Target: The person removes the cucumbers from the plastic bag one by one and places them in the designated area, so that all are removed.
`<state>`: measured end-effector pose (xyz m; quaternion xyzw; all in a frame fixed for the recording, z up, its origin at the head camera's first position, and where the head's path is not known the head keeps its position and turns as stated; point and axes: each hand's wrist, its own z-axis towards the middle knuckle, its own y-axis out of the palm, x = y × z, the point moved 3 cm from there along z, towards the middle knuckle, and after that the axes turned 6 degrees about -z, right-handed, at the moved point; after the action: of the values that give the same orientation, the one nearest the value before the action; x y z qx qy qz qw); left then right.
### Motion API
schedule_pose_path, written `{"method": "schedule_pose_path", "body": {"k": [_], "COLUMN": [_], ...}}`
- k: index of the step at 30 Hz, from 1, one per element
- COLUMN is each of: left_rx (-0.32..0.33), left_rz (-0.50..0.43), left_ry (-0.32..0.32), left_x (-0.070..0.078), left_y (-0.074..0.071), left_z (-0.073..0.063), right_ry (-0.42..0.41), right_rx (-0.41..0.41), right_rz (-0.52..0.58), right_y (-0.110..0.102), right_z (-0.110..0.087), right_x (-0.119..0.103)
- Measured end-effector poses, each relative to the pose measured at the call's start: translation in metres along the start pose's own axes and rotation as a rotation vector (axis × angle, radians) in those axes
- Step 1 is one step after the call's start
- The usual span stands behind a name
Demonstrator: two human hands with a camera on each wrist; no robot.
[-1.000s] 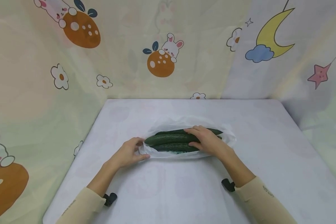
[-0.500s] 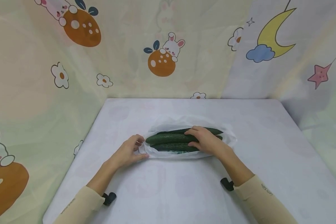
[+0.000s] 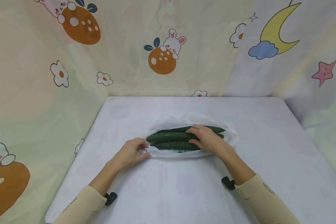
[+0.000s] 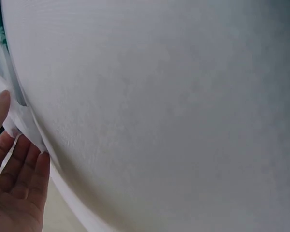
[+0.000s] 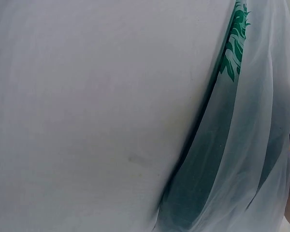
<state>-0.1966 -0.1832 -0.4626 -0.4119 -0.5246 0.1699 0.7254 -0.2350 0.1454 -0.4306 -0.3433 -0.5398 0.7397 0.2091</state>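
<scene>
Long dark green cucumbers (image 3: 168,137) lie side by side in a thin white plastic bag (image 3: 182,154) on the table. My right hand (image 3: 205,138) lies over them toward their right part, its fingers and thumb bent around the middle cucumber. At the bag's left end my left hand (image 3: 134,151) holds the edge of the plastic between thumb and fingers, close to the cucumber tips. The left wrist view has the left hand (image 4: 21,181) with a fold of the bag (image 4: 26,121) between thumb and fingers. Most of the right hand is hidden behind the bag (image 5: 222,154) in the right wrist view.
A pale cloth covers the table (image 3: 168,186). Around its back and sides hangs a curtain (image 3: 128,46) printed with rabbits, flowers and a moon. Green leaf print (image 5: 234,46) shows on the bag's side in the right wrist view.
The left hand's fingers have drawn in and bent more at the bag's end. The right hand stays on the cucumbers, and the head view has tilted slightly.
</scene>
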Motion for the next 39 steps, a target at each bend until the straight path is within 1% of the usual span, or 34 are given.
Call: {"method": "schedule_pose_path", "body": {"k": [5, 13, 21, 26, 33, 36, 39], "left_rx": [-0.023, -0.037, -0.04, -0.042, -0.025, -0.032, -0.049], "left_rz": [-0.028, -0.061, -0.044, -0.032, 0.006, 0.035, 0.056], "left_ry": [-0.032, -0.042, -0.074, -0.062, -0.067, -0.069, -0.081], "left_x": [-0.001, -0.005, -0.006, -0.006, -0.003, -0.002, -0.001], "left_y": [-0.003, -0.002, -0.003, 0.0, 0.003, 0.003, 0.004], "left_z": [-0.002, -0.003, -0.004, -0.002, -0.001, 0.0, 0.002], "right_ry": [-0.007, -0.029, -0.028, -0.043, -0.114, -0.107, -0.071], "right_rx": [0.012, 0.022, 0.015, 0.058, 0.17, 0.182, 0.182], "right_rz": [0.013, 0.043, 0.074, 0.133, 0.265, 0.298, 0.321], "right_y": [0.0, -0.001, -0.008, -0.019, -0.036, -0.043, -0.053], "right_z": [0.0, -0.003, -0.004, -0.008, -0.013, -0.015, -0.021], "right_x": [0.0, 0.001, 0.0, 0.001, 0.003, 0.004, 0.006]}}
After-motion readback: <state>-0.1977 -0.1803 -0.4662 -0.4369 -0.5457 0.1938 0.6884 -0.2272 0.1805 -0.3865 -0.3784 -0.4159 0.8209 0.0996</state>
